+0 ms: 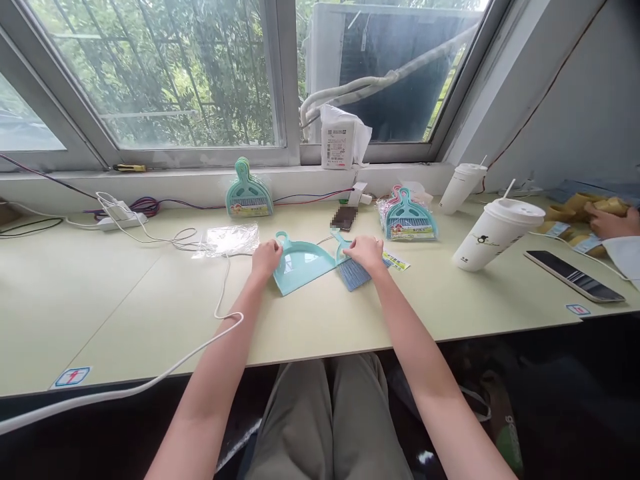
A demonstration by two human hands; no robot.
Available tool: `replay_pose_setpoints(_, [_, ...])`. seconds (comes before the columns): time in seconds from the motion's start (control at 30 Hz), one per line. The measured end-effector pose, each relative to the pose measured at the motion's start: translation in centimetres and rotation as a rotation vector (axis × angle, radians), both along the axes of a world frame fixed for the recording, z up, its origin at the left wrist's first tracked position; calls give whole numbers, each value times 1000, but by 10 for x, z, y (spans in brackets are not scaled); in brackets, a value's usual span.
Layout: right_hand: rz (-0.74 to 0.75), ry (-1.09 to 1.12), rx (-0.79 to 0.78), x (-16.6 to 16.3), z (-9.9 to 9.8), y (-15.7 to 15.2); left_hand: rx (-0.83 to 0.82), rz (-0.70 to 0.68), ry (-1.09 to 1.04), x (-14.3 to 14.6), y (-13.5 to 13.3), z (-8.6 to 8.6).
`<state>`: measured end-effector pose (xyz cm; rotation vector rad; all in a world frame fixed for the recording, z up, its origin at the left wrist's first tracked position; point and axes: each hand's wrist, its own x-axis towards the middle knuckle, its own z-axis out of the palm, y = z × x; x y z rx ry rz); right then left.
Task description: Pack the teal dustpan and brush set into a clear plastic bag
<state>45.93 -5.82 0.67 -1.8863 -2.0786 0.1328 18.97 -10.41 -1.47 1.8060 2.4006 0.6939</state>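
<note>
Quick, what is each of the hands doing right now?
Left hand: closed on the left edge of the teal dustpan lying on the table.
Right hand: resting over the small brush, fingers curled on it.

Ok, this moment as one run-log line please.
left hand: on mini dustpan | right hand: on small brush | both flat on desk | packaged sets behind | co-worker's hand far right

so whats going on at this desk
A person sits at a pale green desk by a window. Their left hand rests on a small teal dustpan; their right hand lies on the matching brush. Packaged sets stand behind. Another person's hand handles yellow items at far right.
</note>
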Motion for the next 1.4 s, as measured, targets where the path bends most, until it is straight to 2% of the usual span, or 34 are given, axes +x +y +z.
replay_pose_setpoints(0.13, [136,161,70,-12,5,-12,-5,-53,6,17,-4,2])
replay_pose_setpoints(0.23, [267,115,68,-31,1,-25,-22,-208,-6,42,-11,3])
replay_pose_setpoints(0.37, [319,30,83,-45,-10,-31,9,-418,53,62,-18,3])
replay_pose_setpoints(0.5, [320,84,65,-42,-16,-25,180,-565,259,47,-16,1])
replay_pose_setpoints(0.63, [345,175,24,-42,-16,-23,329,-587,461,27,-10,0])
replay_pose_setpoints(0.77, [415,226,-25,-48,-14,-27,272,-686,551,25,-7,-4])
replay_pose_setpoints(0.83, [414,235,-35,-49,-13,-28,230,-690,534,27,-6,-6])
replay_pose_setpoints(1.1, [416,208,-53,-48,-18,-23,161,-661,310,28,-5,-13])
replay_pose_setpoints(1.2, [414,186,24,-50,-20,-26,247,-620,161,29,-5,-14])
replay_pose_setpoints(1.27, [399,201,94,-53,-19,-29,376,-544,3,34,-5,-10])
replay_pose_setpoints(1.33, [356,253,176,-56,-18,-32,492,-430,-261,42,-6,-4])
replay_pose_setpoints(1.4, [279,318,259,-59,-17,-33,419,-377,-638,52,-9,4])
